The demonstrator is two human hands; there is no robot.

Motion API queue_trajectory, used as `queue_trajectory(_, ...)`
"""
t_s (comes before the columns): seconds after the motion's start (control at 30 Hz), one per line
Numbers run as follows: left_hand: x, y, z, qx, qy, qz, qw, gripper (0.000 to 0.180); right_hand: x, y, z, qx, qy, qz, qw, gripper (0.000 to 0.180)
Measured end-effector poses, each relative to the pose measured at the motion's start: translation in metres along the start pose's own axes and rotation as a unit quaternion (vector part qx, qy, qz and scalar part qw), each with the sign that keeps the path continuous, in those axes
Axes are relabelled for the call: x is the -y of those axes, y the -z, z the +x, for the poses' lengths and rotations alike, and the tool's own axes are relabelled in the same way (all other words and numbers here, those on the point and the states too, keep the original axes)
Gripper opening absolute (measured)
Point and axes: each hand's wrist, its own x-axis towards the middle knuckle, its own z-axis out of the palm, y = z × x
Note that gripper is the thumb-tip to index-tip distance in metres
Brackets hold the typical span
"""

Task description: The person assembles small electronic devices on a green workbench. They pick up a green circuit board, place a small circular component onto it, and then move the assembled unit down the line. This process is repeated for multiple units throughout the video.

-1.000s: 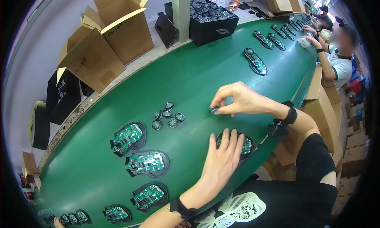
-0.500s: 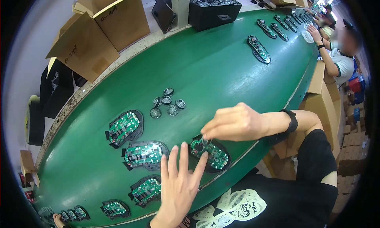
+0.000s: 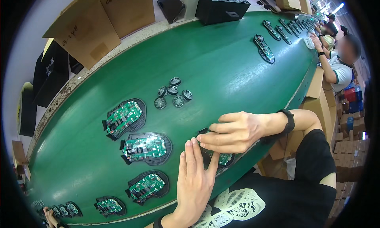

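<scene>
Close to the belt's near edge lies a black plastic housing with a green circuit board (image 3: 226, 160), largely covered by my two hands. My right hand (image 3: 237, 132) bends over its upper end, fingertips pressed down together; whatever they grip there is hidden. Stretched out beside it, my left hand (image 3: 194, 184) has its fingertips at the housing's left side, almost meeting the right fingertips, and its thumb lies across the board. Left of my hands sit similar housings with boards, among them a middle one (image 3: 146, 148), an upper one (image 3: 124, 117) and a lower one (image 3: 147, 186).
Several small dark wheels (image 3: 178, 101) lie loose on the green belt (image 3: 213, 61). Beyond it stand a black bin (image 3: 223, 12) of such parts and cardboard boxes (image 3: 85, 38). A co-worker (image 3: 336, 65) works at far right; another person's hand (image 3: 49, 216) shows at lower left.
My right hand has gone from a raised pinch over the board to lying lower across it. My left hand has shifted right, with its fingers closer together. The view has shifted slightly.
</scene>
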Motion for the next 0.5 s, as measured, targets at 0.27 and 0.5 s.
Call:
queue_trajectory(0.27, 0.004, 0.000, 0.004, 0.010, 0.006, -0.037, 0.999, 0.058, 0.013, -0.006, -0.006, -0.012, -0.177, 0.117, 0.977, 0.041)
queue_trajectory(0.5, 0.005, -0.001, 0.010, -0.007, 0.003, -0.033, 0.999, 0.058, 0.019, -0.010, -0.009, -0.028, -0.187, 0.073, 0.979, 0.037)
